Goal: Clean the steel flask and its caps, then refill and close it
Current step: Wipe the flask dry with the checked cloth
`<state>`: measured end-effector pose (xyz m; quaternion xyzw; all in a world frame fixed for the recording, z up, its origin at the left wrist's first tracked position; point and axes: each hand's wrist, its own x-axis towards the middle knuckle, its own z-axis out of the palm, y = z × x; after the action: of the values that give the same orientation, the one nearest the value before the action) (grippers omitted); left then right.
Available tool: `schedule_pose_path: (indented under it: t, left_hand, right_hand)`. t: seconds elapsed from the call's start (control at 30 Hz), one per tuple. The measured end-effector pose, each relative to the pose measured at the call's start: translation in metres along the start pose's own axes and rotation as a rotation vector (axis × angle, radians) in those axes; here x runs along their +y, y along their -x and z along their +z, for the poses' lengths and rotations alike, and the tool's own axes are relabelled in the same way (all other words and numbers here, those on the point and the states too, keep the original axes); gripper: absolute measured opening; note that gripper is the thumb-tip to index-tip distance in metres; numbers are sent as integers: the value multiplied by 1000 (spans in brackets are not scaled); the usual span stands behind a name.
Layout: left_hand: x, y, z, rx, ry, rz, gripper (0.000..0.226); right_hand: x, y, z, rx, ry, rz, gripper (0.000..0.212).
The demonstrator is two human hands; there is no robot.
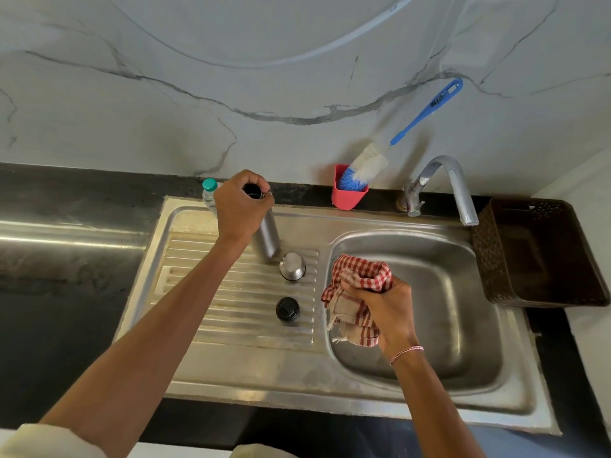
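Gripping, left hand (243, 206): fingers curled round the open mouth of the steel flask (267, 236), which stands upright on the drainboard (231, 292), left of the sink basin (446, 292) toward its back corner.
Right hand (383, 309): closed round a bunched red-checked cloth (358, 282), over the basin's left rim.
Steel cap (292, 266): off the flask, mouth down, just left of the basin.
Black inner cap (288, 310): also off, left of the basin, nearer the person than the steel cap.
Water bottle (209, 193): teal lid, back left of the basin, partly hidden by the left hand.
Bottle brush (367, 170): head down in a red holder (348, 193) behind the basin.
Flask contents: interior dark; cannot tell.
Step (judged): wiping or drying. Refill and closing not yet done.
Next move (judged): bring the cloth left from the basin to the flask wall. This calls for a firm hold at the neck, since a tall, narrow flask on ribbed steel could tip.
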<state>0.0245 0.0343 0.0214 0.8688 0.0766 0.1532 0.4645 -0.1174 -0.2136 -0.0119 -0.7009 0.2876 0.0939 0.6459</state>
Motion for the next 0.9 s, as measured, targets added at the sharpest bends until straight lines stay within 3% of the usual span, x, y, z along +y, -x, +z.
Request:
schedule_pose_path:
  t: [0.53, 0.9]
  left_hand:
    - [-16, 57, -27, 38, -23, -78, 23]
    - [-21, 70, -27, 24, 19, -22, 23]
  right_hand:
    - [0, 13, 13, -49, 93, -47, 28]
    - [5, 19, 6, -56, 70, -42, 31]
